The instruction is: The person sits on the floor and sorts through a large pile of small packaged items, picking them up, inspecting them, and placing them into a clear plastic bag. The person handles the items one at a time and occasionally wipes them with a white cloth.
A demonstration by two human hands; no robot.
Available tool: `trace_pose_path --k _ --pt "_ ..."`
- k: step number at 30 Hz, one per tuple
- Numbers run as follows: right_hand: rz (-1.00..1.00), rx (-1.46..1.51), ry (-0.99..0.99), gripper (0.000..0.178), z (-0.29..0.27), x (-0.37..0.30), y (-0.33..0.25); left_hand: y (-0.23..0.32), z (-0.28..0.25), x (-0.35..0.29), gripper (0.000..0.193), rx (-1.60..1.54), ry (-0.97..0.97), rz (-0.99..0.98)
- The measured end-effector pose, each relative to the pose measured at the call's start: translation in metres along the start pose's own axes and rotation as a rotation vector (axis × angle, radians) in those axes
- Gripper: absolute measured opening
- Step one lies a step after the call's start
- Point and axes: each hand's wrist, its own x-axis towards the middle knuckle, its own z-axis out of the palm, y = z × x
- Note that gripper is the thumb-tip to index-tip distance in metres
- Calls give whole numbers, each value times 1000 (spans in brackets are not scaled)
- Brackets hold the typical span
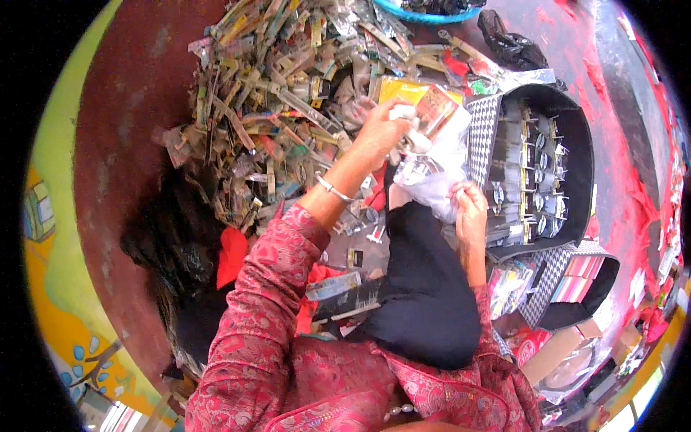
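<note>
My left hand (383, 131) is closed around a small bundle of white pieces (415, 139), whose kind I cannot make out. Below and to the right of it, my right hand (471, 207) pinches the edge of a clear plastic bag (433, 191). The bag hangs over my lap, between the two hands. Just beyond the left hand lie a yellow packet (400, 89) and a reddish-brown picture card or packet (437, 113), partly under clear plastic.
A big heap of narrow packaged strips (281, 115) spreads ahead and left. To the right stand a black-and-white checkered box (481, 133) with rows of packaged items and a smaller checkered box (541, 288). A blue basin (432, 16) and black plastic bag (512, 39) sit farther off.
</note>
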Motion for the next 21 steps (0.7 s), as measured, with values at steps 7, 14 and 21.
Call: trace_pose_path --k 7,14,21 --pt "105 -179 -38 9 -10 -16 -10 -52 21 66 27 -555 42 -267" --pt "33 -119 -84 9 0 -7 -19 -46 20 38 43 206 112 -6" --pt "33 105 -92 9 20 6 -13 -74 24 -26 71 860 -633 416"
